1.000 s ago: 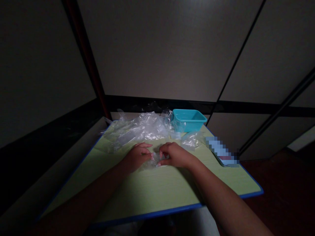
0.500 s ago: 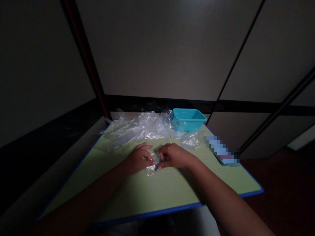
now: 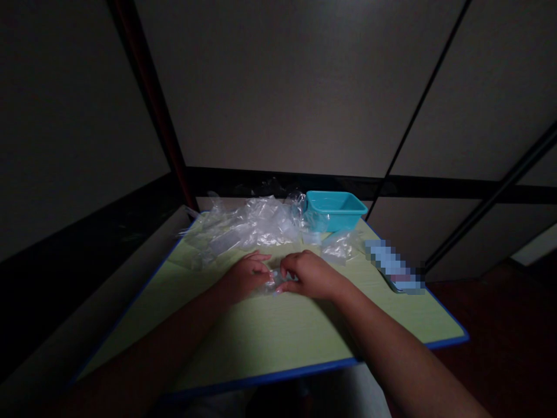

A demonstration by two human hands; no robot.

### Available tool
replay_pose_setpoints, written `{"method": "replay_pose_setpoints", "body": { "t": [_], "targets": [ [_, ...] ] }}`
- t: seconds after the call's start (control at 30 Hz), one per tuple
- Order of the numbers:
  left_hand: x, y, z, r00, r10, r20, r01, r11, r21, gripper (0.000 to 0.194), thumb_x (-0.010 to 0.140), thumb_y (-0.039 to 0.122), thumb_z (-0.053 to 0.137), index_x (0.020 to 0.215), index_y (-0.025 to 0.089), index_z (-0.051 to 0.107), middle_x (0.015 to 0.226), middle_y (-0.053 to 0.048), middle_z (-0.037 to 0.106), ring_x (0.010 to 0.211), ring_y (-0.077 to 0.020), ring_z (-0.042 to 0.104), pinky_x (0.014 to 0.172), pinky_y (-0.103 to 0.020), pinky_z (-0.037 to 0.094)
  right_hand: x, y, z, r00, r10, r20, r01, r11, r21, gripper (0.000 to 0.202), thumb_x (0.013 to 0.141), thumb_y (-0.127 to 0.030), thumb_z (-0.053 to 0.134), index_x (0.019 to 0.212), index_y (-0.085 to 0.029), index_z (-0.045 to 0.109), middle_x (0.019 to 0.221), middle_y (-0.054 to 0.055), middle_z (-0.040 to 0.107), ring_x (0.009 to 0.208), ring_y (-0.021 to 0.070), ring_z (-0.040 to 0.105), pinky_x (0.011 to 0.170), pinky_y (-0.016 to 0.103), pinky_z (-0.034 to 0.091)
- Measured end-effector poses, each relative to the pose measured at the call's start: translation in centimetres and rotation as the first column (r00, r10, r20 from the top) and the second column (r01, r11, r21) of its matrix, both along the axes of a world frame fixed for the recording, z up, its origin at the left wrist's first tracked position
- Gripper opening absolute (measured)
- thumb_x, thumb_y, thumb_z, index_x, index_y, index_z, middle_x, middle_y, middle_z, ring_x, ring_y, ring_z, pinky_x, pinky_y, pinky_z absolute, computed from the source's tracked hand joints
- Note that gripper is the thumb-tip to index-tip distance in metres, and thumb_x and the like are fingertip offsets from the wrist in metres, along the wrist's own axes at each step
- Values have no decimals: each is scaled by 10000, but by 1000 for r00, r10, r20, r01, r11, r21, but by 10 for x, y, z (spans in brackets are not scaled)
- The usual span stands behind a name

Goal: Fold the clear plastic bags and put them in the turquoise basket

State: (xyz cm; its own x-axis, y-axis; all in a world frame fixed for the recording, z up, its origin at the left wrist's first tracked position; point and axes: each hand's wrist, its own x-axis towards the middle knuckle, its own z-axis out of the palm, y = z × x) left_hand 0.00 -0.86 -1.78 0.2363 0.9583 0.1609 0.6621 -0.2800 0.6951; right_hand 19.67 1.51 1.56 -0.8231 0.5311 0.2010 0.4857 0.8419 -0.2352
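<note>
Now shifted slightly farther from the wearer, the small clear plastic piece point(image 3: 268, 286) is apparently still being worked. It seems pinched by the left hand point(image 3: 248, 276); the right hand point(image 3: 312, 274) is curled just beside it, its hold impossible to tell.

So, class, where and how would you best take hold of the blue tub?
Probably by the rim at the right end of the tub, coming from above and the right. The tub stands upright with its open top edged by a projecting lip, while clear plastic crowds its left end and a wall rises behind.
</note>
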Motion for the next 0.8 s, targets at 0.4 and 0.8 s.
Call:
{"method": "replay_pose_setpoints", "body": {
  "t": [0.4,0.8],
  "targets": [
    [2,-1,-2,995,60,80,-52,994,-97,212,693,355,569,666,190,699,1172,-71,596,1139,-242,485,1013,-364,305,-8,-12,3,964,-106,244,62,981,183,433,743,-557,554,930,-170,598,860,77,652,795,221,600,671,299,381],
    [-1,0,-6,999,36,-23,-34,998,52,170,714,333,559,691,194,654,1099,-57,609,1044,-218,528,940,-355,366,-12,-14,-2,946,-130,297,71,977,203,281,821,-404,476,922,-170,594,886,69,655,793,212,610,652,299,408]
  ]
}}
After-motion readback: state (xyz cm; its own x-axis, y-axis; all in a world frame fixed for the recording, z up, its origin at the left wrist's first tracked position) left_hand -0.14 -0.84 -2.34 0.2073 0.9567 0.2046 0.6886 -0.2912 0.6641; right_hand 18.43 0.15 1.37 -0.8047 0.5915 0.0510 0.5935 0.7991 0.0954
